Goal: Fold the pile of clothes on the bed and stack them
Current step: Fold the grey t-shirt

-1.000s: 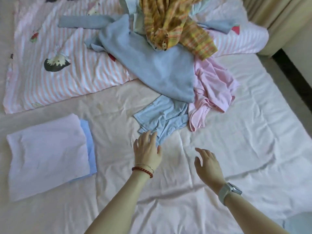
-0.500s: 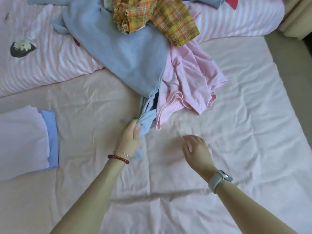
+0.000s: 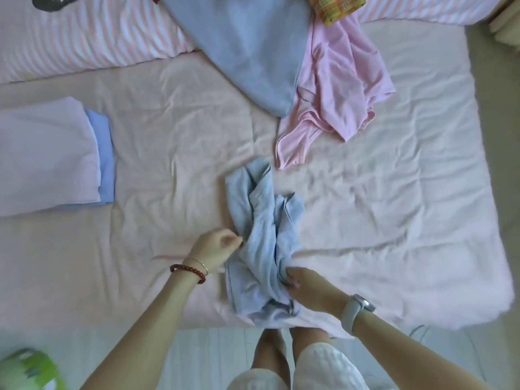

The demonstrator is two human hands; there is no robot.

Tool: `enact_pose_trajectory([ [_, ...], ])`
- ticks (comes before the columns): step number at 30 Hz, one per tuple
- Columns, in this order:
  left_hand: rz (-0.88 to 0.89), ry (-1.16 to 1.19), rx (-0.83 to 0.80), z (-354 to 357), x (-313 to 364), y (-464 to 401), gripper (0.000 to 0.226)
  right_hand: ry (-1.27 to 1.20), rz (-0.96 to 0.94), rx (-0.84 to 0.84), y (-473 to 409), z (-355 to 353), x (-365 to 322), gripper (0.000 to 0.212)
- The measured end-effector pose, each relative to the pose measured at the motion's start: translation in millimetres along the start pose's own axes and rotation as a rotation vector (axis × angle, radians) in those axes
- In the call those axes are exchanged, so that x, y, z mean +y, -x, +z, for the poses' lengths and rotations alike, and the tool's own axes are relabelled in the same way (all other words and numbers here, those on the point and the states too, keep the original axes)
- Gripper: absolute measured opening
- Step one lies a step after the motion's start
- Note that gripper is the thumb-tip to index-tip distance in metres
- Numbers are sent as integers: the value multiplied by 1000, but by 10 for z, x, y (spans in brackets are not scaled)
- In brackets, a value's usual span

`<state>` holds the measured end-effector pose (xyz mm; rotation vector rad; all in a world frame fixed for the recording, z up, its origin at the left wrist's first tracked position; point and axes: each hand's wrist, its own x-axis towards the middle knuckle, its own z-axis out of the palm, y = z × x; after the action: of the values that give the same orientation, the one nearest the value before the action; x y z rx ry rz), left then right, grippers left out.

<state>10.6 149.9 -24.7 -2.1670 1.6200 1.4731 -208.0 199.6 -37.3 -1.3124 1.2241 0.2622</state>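
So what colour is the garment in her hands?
Light blue garment, plain, seen in the head view.

2 folded point(image 3: 47, 153), 4 loose clothes point(image 3: 261, 237)

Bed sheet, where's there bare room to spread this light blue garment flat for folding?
The widest bare sheet lies between the folded stack and the crumpled light blue garment. Another open patch sits right of that garment, below the pink shirt. The top is crowded: blue sweater, pink shirt and plaid cloth overlap there.
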Motion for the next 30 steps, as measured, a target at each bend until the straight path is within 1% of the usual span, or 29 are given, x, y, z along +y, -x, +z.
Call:
enact_pose_trajectory([
  [1, -2, 20, 181, 11, 51, -50, 21, 49, 60, -4, 85, 27, 112, 13],
  [2, 0, 66, 339, 26, 135, -101, 24, -12, 123, 54, 127, 21, 192, 13],
  [3, 5, 137, 433, 48, 242, -159, 31, -129, 173, 156, 137, -12, 223, 12],
  [4, 13, 202, 459, 75, 353, -233, 41, -232, 202, 306, 95, -64, 235, 14],
  [5, 19, 250, 421, 109, 453, -318, 52, -291, 211, 448, 21, -136, 222, 25],
  [6, -6, 271, 340, 162, 539, -402, 64, -317, 191, 543, -71, -215, 195, 37],
  [7, -64, 249, 252, 230, 602, -464, 73, -329, 158, 601, -164, -295, 140, 46],
  [8, -140, 183, 186, 308, 621, -518, 76, -332, 126, 616, -276, -366, 80, 54],
  [9, -187, 92, 157, 367, 632, -557, 70, -338, 113, 585, -374, -428, -10, 60],
  [10, -201, 46, 180, 385, 624, -601, 53, -340, 110, 532, -484, -468, -78, 64],
  [11, -186, 92, 234, 383, 608, -630, 33, -340, 133, 480, -568, -506, -152, 62],
  [12, -169, 225, 275, 345, 576, -625, 24, -344, 153, 430, -637, -532, -207, 53],
  [13, -179, 461, 282, 294, 527, -608, 21, -349, 167, 390, -669, -550, -261, 34],
  [14, -201, 749, 250, 213, 501, -532, 14, -351, 154, 392, -667, -561, -301, 13],
  [15, -201, 1018, 186, 136, 454, -445, 22, -354, 121, 443, -638, -567, -314, 13],
  [16, -186, 1236, 121, 67, 355, -343, 34, -376, 84, 525, -591, -576, -285, 18],
  [17, -146, 1370, 108, -3, 247, -229, 36, -416, 48, 641, -489, -593, -259, 17],
  [18, -116, 1420, 168, -74, 131, -116, 32, -455, 27, 783, -358, -605, -212, 14],
  [19, -112, 1424, 288, -139, -11, -11, 29, -485, 21, 936, -203, -623, -143, 13],
  [20, -140, 1378, 420, -190, -153, 62, 25, -502, 32, 1073, -60, -638, -54, 18],
  [21, -207, 1286, 534, -225, -298, 117, 19, -505, 81, 1176, 68, -653, 57, 26],
  [22, -276, 1122, 606, -239, -420, 130, 16, -482, 159, 1222, 158, -677, 185, 32],
  [23, -337, 920, 638, -229, -500, 115, 23, -445, 247, 1219, 199, -698, 307, 33],
  [24, -400, 737, 615, -212, -555, 82, 31, -408, 330, 1174, 214, -710, 401, 32],
  [25, -467, 600, 584, -198, -544, 41, 41, -356, 387, 1125, 192, -711, 470, 35],
  [26, -506, 477, 578, -202, -495, -3, 48, -281, 397, 1095, 149, -712, 506, 40],
  [27, -472, 355, 596, -209, -427, -47, 54, -190, 368, 1080, 95, -724, 506, 44],
  [29, -234, 77, 598, -223, -283, -176, 60, -24, 273, 1025, -43, -780, 442, 51],
  [30, -127, -43, 552, -240, -205, -265, 63, 47, 224, 977, -126, -820, 412, 54],
])
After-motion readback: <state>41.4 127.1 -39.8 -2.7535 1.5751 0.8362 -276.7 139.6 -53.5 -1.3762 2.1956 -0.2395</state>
